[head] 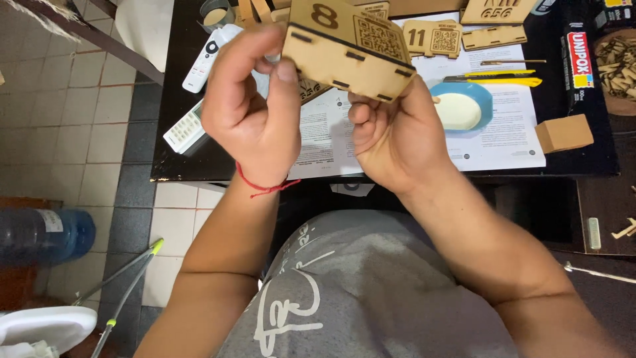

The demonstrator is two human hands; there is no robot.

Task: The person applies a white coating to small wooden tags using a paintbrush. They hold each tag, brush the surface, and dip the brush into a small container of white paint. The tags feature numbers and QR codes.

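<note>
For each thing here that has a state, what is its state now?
Wooden box: assembled, held up by both hands.
Left hand: gripping the box's left end.
Right hand: supporting the box from below.
Blue dish: holds pale liquid.
Yellow knife: lying flat on paper.
Small brown box: closed, on the table.

Black table [173, 142]: papers [503, 126], remotes [207, 58], blue dish [464, 109].

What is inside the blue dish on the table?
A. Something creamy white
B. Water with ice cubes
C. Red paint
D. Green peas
A: the blue dish, lying on the paper sheets to the right of the right hand, holds a smooth creamy-white pool.
</note>
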